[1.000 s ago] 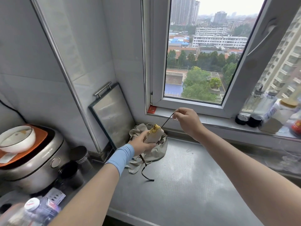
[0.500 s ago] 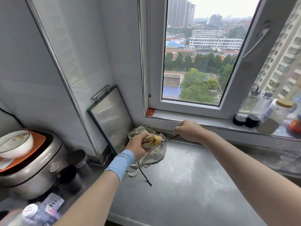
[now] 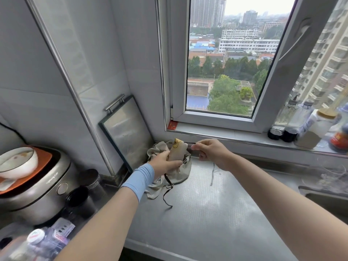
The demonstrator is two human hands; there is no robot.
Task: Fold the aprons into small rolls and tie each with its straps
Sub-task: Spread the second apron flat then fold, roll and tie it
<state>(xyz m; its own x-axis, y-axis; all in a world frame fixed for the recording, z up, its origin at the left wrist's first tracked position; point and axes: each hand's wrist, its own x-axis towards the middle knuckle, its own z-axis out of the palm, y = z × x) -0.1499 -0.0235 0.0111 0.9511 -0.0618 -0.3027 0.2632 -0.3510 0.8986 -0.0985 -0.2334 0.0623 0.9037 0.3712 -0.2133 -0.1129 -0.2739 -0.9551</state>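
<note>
My left hand (image 3: 165, 164) squeezes the apron roll (image 3: 178, 150); it looks soft and light. My right hand (image 3: 213, 153) pinches its thin, floppy strap (image 3: 189, 143) close by.

Left hand (image 3: 165, 163) gripping rolled apron (image 3: 178, 151); right hand (image 3: 211, 152) pinching strap (image 3: 189, 143)

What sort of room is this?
Most likely a home kitchen, high up: a silver rice cooker, a textured steel counter, and condiment bottles on the white window sill.
</note>
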